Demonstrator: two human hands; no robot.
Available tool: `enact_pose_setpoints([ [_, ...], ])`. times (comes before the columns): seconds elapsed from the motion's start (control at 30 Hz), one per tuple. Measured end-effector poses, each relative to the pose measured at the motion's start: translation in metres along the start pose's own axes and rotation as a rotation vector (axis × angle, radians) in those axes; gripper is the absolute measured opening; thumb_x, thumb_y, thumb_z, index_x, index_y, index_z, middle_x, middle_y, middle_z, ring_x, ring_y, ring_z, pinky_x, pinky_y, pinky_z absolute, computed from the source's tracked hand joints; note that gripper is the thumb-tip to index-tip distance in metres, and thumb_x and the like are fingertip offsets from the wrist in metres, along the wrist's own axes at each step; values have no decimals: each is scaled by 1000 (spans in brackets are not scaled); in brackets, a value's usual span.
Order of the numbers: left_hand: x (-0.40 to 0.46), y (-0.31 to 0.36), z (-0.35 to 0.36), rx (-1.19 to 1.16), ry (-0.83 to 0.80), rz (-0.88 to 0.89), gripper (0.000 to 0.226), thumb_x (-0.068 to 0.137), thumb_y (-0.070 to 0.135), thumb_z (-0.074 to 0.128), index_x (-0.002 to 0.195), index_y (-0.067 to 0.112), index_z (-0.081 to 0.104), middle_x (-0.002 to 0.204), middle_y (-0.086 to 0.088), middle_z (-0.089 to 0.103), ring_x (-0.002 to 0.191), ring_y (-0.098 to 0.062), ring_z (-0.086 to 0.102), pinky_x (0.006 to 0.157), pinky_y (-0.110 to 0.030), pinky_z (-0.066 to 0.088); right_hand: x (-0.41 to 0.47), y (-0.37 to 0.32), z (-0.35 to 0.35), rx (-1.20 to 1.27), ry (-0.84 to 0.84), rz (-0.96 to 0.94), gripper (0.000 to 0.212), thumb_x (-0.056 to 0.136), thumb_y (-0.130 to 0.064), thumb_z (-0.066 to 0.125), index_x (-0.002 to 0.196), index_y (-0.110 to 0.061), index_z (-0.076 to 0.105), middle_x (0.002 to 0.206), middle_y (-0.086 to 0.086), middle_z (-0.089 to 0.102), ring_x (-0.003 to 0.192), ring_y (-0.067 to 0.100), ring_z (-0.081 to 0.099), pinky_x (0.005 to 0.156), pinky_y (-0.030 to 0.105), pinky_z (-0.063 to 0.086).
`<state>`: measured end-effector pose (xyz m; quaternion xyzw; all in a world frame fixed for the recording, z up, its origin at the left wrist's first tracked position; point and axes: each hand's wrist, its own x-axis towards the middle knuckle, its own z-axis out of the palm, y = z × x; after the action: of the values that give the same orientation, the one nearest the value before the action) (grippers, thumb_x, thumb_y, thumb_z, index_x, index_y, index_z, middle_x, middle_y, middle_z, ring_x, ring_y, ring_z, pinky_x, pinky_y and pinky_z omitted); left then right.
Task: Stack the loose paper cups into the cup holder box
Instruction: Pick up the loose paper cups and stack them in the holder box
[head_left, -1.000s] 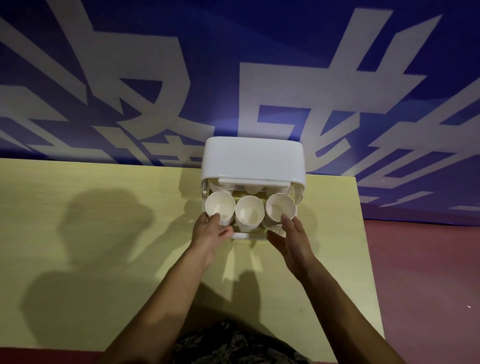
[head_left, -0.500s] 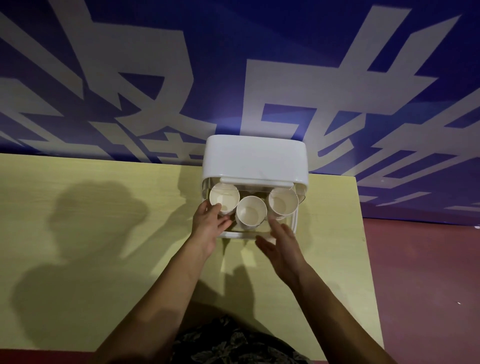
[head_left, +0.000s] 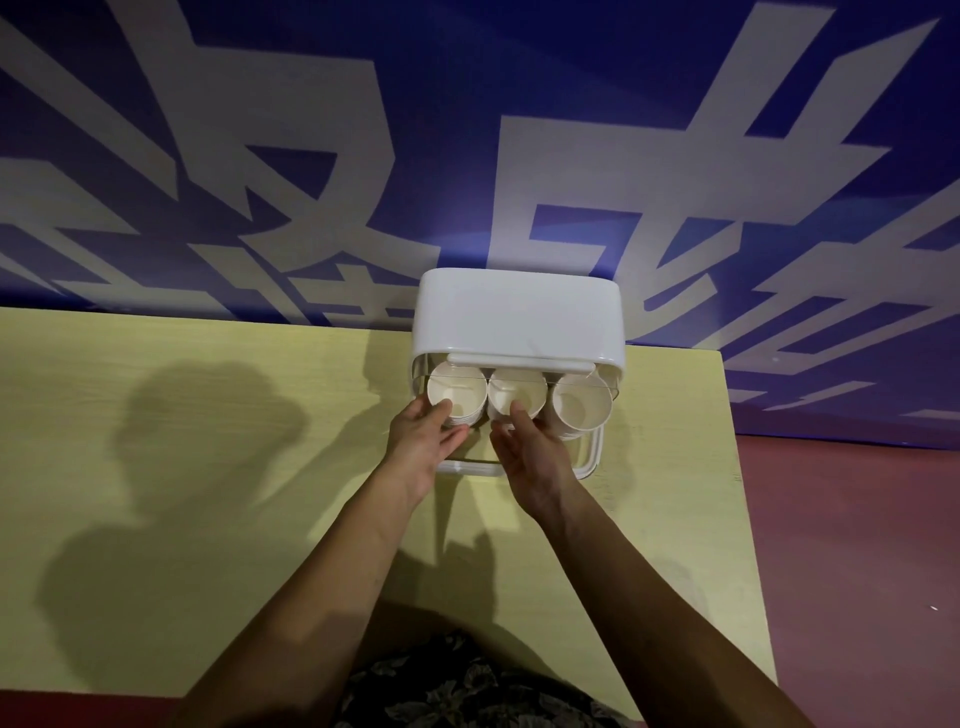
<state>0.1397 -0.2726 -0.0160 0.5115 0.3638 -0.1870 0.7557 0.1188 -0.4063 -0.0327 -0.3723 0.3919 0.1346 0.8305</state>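
So I've got the white cup holder box (head_left: 518, 317) sitting at the far edge of the yellow table (head_left: 208, 467), right up against the blue wall with big pale lettering (head_left: 311, 156). Three paper cup stacks lie side by side inside it, mouths facing me. My left hand (head_left: 423, 441) is on the left cup stack (head_left: 457, 391), thumb up on its rim and fingers curled underneath, so it's gripping that one. My right hand (head_left: 530, 449) is at the middle cup stack (head_left: 517, 392), index finger touching the lower rim, other fingers loose, can't tell if it really has a hold. The right cup stack (head_left: 582, 405) sits untouched.
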Motion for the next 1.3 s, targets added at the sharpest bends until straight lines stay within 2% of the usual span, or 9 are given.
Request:
enact_pose_setpoints([
  [0.13,-7,1,-1,226,92,24,26,94,21,60,117,11,57,104,-7,65,96,-26,65,91,-43,53,-23,-3,-10,-235,-10,64,41,90,-24,68,127,-13,56,118,4,63,105,22,62,89,34,54],
  [0.2,-12,2,-5,491,263,225,24,89,25,63,110,13,61,101,-4,66,91,-23,63,87,-41,53,-38,-8,-18,-507,40,-22,31,90,-16,64,120,-12,58,114,7,65,104,26,64,85,37,56],
  [0.33,-27,20,-5,847,432,750,20,89,20,60,109,16,62,108,2,61,91,-15,58,77,-28,45,-61,-34,-30,-1017,89,-628,16,86,-11,61,93,-22,70,89,-8,72,83,10,67,78,31,54],
  [0.47,-24,40,12,1126,171,961,35,92,20,59,126,17,58,127,2,54,115,-18,48,94,-24,37,-52,-79,-28,-1307,215,-1082,24,88,-8,58,108,-16,68,111,-1,66,99,18,59,85,29,49],
  [0.63,-12,44,20,1254,115,949,37,90,19,63,127,17,59,123,1,52,112,-20,48,93,-26,40,-26,-89,-27,-1534,162,-1026,31,94,-16,58,124,-14,61,126,8,53,111,27,49,85,27,40],
  [0.83,-17,37,10,1217,82,911,25,83,11,71,106,18,66,110,3,53,86,-18,58,80,-25,49,-24,-78,-36,-1506,166,-1041,32,87,-7,60,117,-15,62,121,6,55,103,25,55,82,34,53],
  [0.93,-22,28,2,1231,43,924,22,79,7,71,97,19,66,103,5,53,78,-17,57,73,-26,49,-29,-70,-41,-1498,165,-1033,29,83,-4,64,108,-18,65,117,4,54,99,23,56,75,26,49],
  [1.07,-25,9,-9,1227,22,944,22,77,5,72,94,17,64,101,6,52,69,-16,58,70,-32,53,-34,-55,-51,-1494,177,-994,29,80,-5,69,105,-17,63,114,2,53,98,26,55,66,31,50],
  [1.3,-29,-7,-15,1289,66,995,20,79,11,71,96,15,61,105,3,51,78,-20,58,66,-37,52,-36,-38,-60,-1539,254,-1053,35,76,-8,74,106,-19,61,112,0,52,92,25,52,60,31,47],
])
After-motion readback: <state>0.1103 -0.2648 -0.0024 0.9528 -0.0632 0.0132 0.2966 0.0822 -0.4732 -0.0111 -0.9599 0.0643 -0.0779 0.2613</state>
